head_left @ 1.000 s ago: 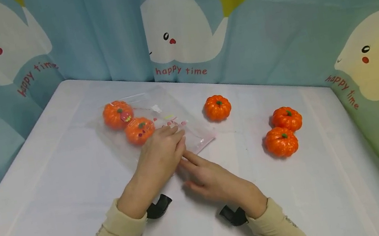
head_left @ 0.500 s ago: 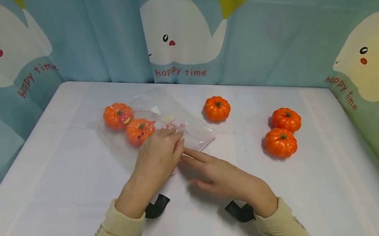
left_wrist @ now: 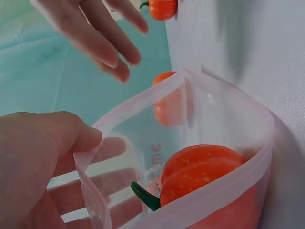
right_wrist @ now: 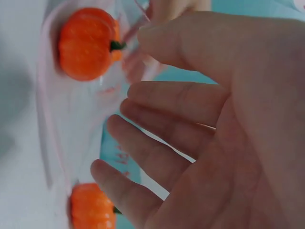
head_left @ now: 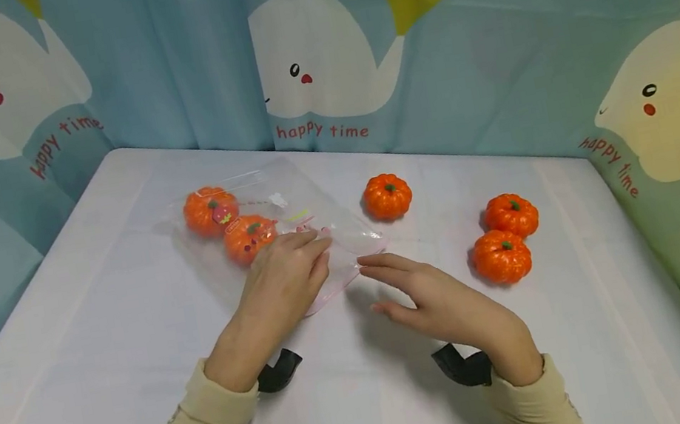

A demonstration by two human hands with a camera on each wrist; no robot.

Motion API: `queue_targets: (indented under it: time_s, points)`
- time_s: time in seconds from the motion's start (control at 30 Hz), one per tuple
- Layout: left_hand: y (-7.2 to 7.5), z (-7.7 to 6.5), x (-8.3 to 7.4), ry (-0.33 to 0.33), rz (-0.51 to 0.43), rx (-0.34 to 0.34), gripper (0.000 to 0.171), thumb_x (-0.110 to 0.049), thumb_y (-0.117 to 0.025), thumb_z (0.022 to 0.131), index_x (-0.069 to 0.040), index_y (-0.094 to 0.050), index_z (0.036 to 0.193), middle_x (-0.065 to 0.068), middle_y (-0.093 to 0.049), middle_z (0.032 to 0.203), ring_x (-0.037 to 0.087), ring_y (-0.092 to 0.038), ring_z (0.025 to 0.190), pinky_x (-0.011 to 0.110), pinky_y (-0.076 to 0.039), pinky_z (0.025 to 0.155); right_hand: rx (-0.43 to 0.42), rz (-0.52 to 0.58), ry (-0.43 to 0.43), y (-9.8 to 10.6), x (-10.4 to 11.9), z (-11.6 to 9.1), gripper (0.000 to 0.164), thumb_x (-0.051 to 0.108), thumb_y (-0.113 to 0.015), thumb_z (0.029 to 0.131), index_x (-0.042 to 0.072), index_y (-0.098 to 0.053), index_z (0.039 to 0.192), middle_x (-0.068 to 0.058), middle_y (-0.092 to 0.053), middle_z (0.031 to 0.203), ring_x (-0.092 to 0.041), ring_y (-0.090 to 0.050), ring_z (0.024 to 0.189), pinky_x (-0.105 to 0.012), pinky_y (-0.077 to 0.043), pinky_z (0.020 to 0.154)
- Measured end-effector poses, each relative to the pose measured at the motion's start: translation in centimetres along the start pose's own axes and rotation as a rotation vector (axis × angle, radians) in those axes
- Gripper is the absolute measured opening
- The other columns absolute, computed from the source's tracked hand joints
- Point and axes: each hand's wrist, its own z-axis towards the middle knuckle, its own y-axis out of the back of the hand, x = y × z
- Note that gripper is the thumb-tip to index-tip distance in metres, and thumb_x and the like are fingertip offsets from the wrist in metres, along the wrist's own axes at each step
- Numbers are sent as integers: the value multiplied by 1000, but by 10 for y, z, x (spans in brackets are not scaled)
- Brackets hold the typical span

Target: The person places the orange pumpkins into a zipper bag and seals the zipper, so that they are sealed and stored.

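A clear plastic bag (head_left: 318, 201) with a pink rim and small prints lies on the table, its mouth toward me. Inside sit two small orange pumpkins, the farther pumpkin (head_left: 210, 211) and the nearer pumpkin (head_left: 250, 239). My left hand (head_left: 279, 271) pinches the bag's upper rim between thumb and fingers; in the left wrist view the mouth (left_wrist: 228, 191) gapes and a green-stemmed pumpkin (left_wrist: 200, 174) shows within. My right hand (head_left: 438, 293) is held just right of the bag's mouth, fingers extended and holding nothing; its palm (right_wrist: 224, 157) shows in the right wrist view.
One loose pumpkin (head_left: 388, 196) stands right of the bag near the back. Two more, a rear pumpkin (head_left: 511, 215) and a front pumpkin (head_left: 501, 257), sit together farther right. A whale-printed curtain (head_left: 491, 66) hangs behind the white table (head_left: 95, 320).
My right hand has moved right, away from the left hand and the bag's mouth, its fingers spreading. The left hand stays at the rim. The pumpkins keep their places.
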Motion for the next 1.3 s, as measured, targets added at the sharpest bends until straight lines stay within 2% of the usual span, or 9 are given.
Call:
queue_targets:
  time_s: [0.27, 0.67, 0.73, 0.87, 0.9, 0.97, 1.03, 1.17, 1.3]
  points:
    - [-1, 0, 1, -24, -4, -24, 22, -11, -63, 92, -8, -75, 111, 10, -74, 114, 29, -68, 110, 44, -51, 100, -90, 19, -64, 18, -10, -11, 52, 25, -64, 96, 8, -51, 143, -5, -49, 149, -23, -49, 138, -45, -44, 110]
    - [-1, 1, 0, -34, -15, -9, 22, -10, -63, 92, -8, -76, 110, 9, -74, 112, 28, -69, 109, 43, -51, 100, -203, -37, -260, 30, -33, -26, 50, 22, -63, 97, 3, -51, 142, -12, -50, 146, -32, -48, 136, -53, -43, 108]
    - [-1, 2, 0, -40, -18, -4, 22, -10, -63, 93, -8, -76, 111, 8, -74, 112, 27, -69, 108, 44, -51, 100, -238, -58, -285, 32, -36, -29, 48, 21, -63, 96, 2, -53, 139, -12, -51, 145, -32, -61, 116, -49, -51, 99]
    - [-5, 1, -1, -56, -12, -3, 22, -10, -64, 92, -8, -75, 111, 9, -75, 111, 27, -69, 106, 44, -52, 98, -306, -82, -342, 36, -43, -35, 45, 17, -62, 96, -2, -55, 136, -16, -53, 142, -33, -62, 106, -51, -51, 95]
    - [-5, 0, -1, -61, -9, -4, 22, -10, -64, 92, -8, -75, 111, 9, -75, 110, 27, -69, 106, 44, -52, 98, -318, -84, -361, 37, -45, -37, 44, 17, -62, 96, -3, -55, 135, -17, -53, 141, -35, -61, 107, -52, -50, 96]
    - [-6, 0, -1, -64, -1, -2, 23, -10, -64, 92, -9, -75, 112, 9, -75, 111, 27, -69, 106, 45, -51, 98, -332, -84, -401, 41, -48, -39, 44, 16, -60, 97, -5, -54, 135, -22, -52, 141, -40, -52, 127, -59, -42, 105]
    - [-7, 0, 0, -66, 4, 4, 24, -11, -64, 92, -10, -75, 113, 9, -74, 113, 28, -69, 108, 45, -51, 98, -338, -96, -444, 44, -51, -42, 44, 16, -58, 97, -6, -54, 135, -25, -51, 139, -43, -48, 131, -61, -39, 107]
    - [-9, 0, 0, -79, 9, -3, 24, -10, -65, 92, -11, -75, 114, 10, -73, 115, 28, -67, 110, 46, -50, 98, -355, -117, -512, 47, -57, -46, 42, 14, -56, 96, -9, -54, 131, -29, -51, 136, -45, -46, 129, -62, -38, 106]
    - [-12, -2, 2, -81, 9, -10, 25, -9, -65, 91, -11, -75, 113, 11, -72, 118, 30, -66, 113, 47, -49, 99, -307, -110, -606, 47, -61, -49, 48, 16, -55, 96, -9, -49, 137, -33, -44, 141, -50, -42, 128, -65, -39, 105]
